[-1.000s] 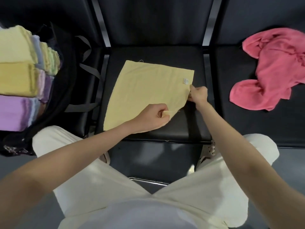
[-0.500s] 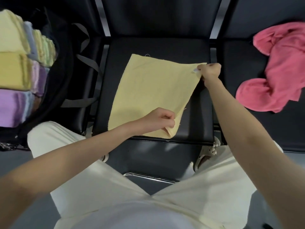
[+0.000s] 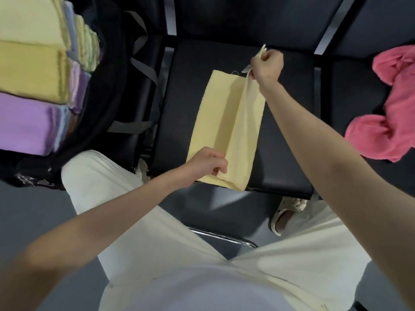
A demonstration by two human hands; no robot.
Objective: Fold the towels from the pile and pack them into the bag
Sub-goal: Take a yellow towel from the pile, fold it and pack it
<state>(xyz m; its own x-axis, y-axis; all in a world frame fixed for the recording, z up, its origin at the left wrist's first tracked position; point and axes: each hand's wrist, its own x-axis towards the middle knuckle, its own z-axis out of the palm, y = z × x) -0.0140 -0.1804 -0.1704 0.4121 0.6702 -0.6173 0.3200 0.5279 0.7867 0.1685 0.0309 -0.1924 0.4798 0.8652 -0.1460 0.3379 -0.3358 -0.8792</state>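
Observation:
A pale yellow towel (image 3: 226, 129) lies on the middle black seat (image 3: 283, 140), its right edge lifted and turned over toward the left. My right hand (image 3: 267, 66) grips the far right corner, raised above the seat. My left hand (image 3: 208, 163) pinches the near corner of the same lifted edge at the seat's front. A black bag (image 3: 107, 90) stands on the left seat, holding several folded towels (image 3: 33, 72) in yellow, purple, blue and green. A crumpled pink towel (image 3: 390, 115) lies on the right seat.
The seats form a row with dark backrests and metal dividers (image 3: 330, 30). Grey bag straps (image 3: 143, 70) hang over the gap between the left and middle seats. My legs in cream trousers and a sandalled foot (image 3: 287, 212) are below the seat's front edge.
Both hands have carried the towel's right edge up and leftward, so the flat towel now has a raised fold along its length. The right hand moved farther away along the edge.

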